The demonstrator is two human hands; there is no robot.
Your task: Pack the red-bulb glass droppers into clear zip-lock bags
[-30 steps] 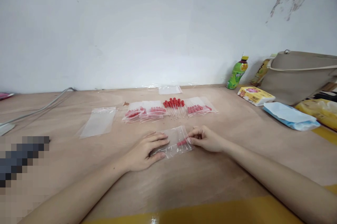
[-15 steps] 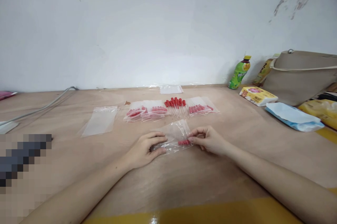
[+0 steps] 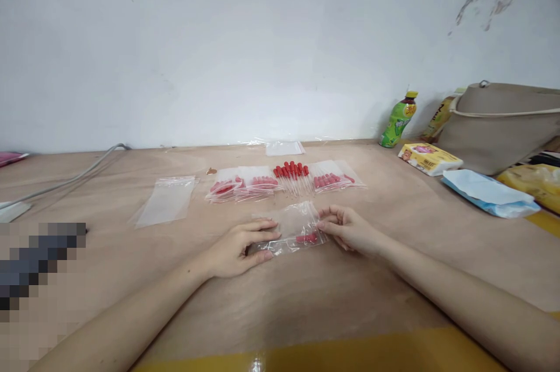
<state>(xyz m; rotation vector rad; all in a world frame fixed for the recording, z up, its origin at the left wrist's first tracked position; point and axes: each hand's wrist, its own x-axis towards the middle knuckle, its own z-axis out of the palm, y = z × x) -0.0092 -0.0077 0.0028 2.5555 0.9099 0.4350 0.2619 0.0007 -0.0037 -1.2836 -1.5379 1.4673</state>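
Note:
A clear plastic bag lies on the brown table, a red-tipped piece inside near its right end. My left hand rests on the bag's left part, thumb and fingers spread. At the bag's right edge, my right hand has its fingers curled, thumb and forefinger pinched on or right beside the edge. Behind the bag lie several red-bulbed droppers. Filled bags are on both sides of them, one group on the left and another on the right.
Flat clear bags lie at the left, and more by the wall. A grey cable crosses the far left. At the right are a green bottle, a yellow tissue pack, a blue-white packet and a beige bag.
The red piece has gone from my right fingertips and lies inside the bag. My right hand has shifted slightly right and up, and my left hand slightly left.

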